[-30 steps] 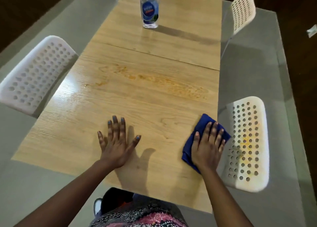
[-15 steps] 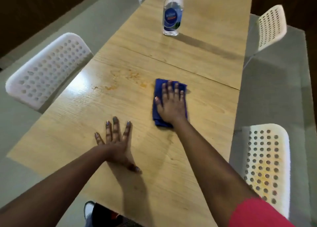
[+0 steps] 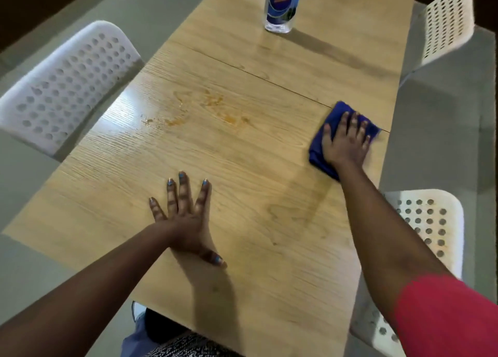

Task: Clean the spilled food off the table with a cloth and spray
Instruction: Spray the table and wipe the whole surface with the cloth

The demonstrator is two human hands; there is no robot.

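Pressing flat on a folded blue cloth (image 3: pixel 320 146), the right hand (image 3: pixel 346 144) sits at right of centre in the frame, fingers straight and spread over the fabric; cloth lies on the wooden table (image 3: pixel 242 168) close to its right edge, just below the seam between the two tabletop panels; cloth edges slightly blurred. Left hand (image 3: pixel 186 222) lies palm-down on bare tabletop at lower centre, fingers straight and splayed, thumb out to the right, holding nothing; blue-painted nails visible. Orange food smears (image 3: pixel 215 108) plus a wet glossy patch sit left of centre, well apart from the cloth and above the left hand. Spray bottle (image 3: pixel 281 6) stands upright at top centre on the far panel, clear body, blue label, top cut off by the frame edge; untouched by either hand. White perforated chair (image 3: pixel 67 84) at upper left beside the table; another (image 3: pixel 447 25) at upper right; a third (image 3: pixel 431 222) at lower right, its seat showing yellowish stains. Red sleeve (image 3: pixel 444 316) at lower right corner.
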